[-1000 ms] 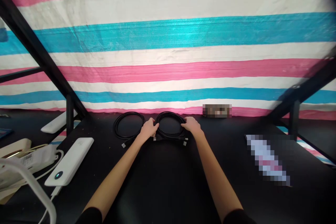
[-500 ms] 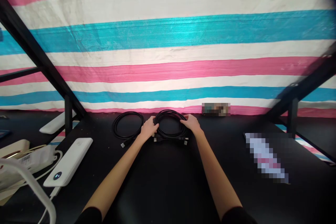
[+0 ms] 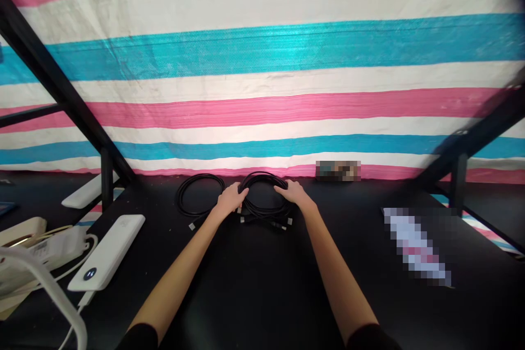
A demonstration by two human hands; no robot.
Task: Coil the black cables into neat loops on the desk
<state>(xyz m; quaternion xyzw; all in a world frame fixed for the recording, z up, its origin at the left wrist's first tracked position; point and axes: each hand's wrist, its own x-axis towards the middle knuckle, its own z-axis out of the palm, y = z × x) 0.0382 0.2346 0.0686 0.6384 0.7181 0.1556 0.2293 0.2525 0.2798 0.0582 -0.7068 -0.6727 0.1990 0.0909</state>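
Caught at a black table (image 3: 254, 284): gripping a black cable coil (image 3: 262, 212) from both sides, left hand (image 3: 232, 198) curled over the left rim and right hand (image 3: 294, 194) cupped over the right, fingers bent around the strands rather than spread. Lies flat at the table's far edge under a striped tarp (image 3: 262, 93), just beside a second coil (image 3: 179, 197) on the left, plug ends poking toward the near side. Looks light, limp and springy, likely to sag or unwind if lifted by one strand; best taken by bunching all loops together at opposite sides.
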